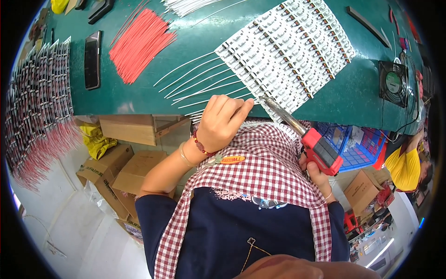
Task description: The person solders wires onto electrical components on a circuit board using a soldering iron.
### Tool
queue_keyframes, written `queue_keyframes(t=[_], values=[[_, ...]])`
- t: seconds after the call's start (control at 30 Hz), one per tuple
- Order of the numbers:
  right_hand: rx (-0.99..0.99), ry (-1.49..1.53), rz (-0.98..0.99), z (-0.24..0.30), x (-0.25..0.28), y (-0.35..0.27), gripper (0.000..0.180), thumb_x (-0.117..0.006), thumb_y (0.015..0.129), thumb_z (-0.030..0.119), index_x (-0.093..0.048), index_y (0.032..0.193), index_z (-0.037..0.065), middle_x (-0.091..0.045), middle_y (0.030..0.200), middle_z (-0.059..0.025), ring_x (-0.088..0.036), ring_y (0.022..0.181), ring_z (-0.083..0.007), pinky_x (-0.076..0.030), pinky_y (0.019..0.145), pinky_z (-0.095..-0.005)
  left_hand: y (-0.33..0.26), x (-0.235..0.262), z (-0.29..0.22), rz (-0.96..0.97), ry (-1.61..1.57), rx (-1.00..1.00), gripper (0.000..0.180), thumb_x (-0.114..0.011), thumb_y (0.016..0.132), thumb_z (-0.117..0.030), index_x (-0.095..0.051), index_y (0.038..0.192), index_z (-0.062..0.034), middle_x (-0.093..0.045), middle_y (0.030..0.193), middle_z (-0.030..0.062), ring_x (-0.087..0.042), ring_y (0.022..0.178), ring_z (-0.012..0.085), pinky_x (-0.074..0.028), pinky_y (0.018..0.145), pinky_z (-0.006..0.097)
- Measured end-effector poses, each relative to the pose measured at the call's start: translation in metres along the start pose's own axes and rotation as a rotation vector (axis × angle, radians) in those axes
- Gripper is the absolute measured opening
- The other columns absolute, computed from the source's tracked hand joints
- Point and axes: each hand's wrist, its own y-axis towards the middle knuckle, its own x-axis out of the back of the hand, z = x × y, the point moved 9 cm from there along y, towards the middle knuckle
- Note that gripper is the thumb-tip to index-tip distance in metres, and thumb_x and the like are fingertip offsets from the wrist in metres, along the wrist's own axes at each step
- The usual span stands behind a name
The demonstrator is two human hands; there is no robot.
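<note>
As you read the green counter (260, 14) from left to right, expect the white wires (204, 84) to be light and springy; take each near its board end, since the loose ends would likely whip about. Your left hand (216, 122) is curled, thumb and forefinger drawn together, seemingly pinching one of these wires at the board's lower-left edge. The white board sheet (283, 51) lies flat on the counter, tilted, with its lower corner toward your apron (260, 156). Judged thin, stiff and fairly light, its small parts probably fragile: hold by the rim, not the face. Your right hand (315, 174) is wrapped about the handle of the red-and-black soldering gun (320, 151), likely the heaviest item held; treat its metal tip as hot, grip the handle only.

Unclear, left to right: the wired boards (39, 102) crowd the fisheye rim, count uncertain. Your left fingertips hide the pinched length. Tip contact with the board: cannot tell. The gun covers most of your right fingers, trigger included.
</note>
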Motion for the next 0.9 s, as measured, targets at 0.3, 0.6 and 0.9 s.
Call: queue_keyframes(t=[0.3, 0.6, 0.9], values=[[0.015, -0.069, -0.013, -0.001, 0.001, 0.000, 0.026, -0.066, 0.080, 0.020, -0.066, 0.090, -0.003, -0.064, 0.073, -0.0083, -0.061, 0.061, -0.0178, -0.048, 0.058, -0.0294, 0.005, -0.005, 0.000, 0.056, -0.018, 0.019, 0.037, -0.062, 0.065, 0.002, -0.067, 0.101, -0.0011, -0.057, 0.082, 0.0045, -0.051, 0.069, 0.0193, -0.039, 0.061, 0.032], [0.070, -0.106, -0.013, 0.007, 0.005, 0.002, 0.024, -0.065, 0.079, 0.024, -0.066, 0.081, 0.001, -0.063, 0.069, -0.0072, -0.062, 0.060, -0.0210, -0.048, 0.056, -0.0307, 0.005, -0.005, 0.001, 0.051, -0.007, 0.026, 0.035, -0.062, 0.065, 0.003, -0.067, 0.100, -0.0013, -0.057, 0.082, 0.0047, -0.051, 0.069, 0.0197, -0.039, 0.061, 0.032], [0.130, -0.178, -0.046, 0.011, 0.004, 0.003, 0.021, -0.065, 0.077, 0.022, -0.065, 0.079, 0.002, -0.063, 0.068, -0.0065, -0.062, 0.058, -0.0201, -0.047, 0.053, -0.0291, 0.006, -0.004, 0.001, 0.058, -0.006, 0.051, 0.035, -0.063, 0.064, 0.003, -0.068, 0.098, -0.0019, -0.058, 0.082, 0.0046, -0.052, 0.070, 0.0202, -0.039, 0.062, 0.032]])
